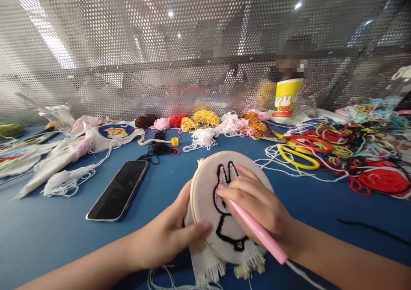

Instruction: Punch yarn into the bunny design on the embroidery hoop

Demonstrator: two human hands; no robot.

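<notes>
Phone (pixel 118 191) lies left of hands grasping embroidery hoop (pixel 194 196) and pink pen (pixel 257 230); yarn (pixel 205 137) lies beyond.

Two hands (pixel 168 236), one wooden hoop (pixel 192 196), one phone (pixel 118 190) and one yellow cup (pixel 287 99).

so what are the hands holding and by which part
Left hand: the hoop, by its left rim. Right hand: the pink pen, near its front end.
</notes>
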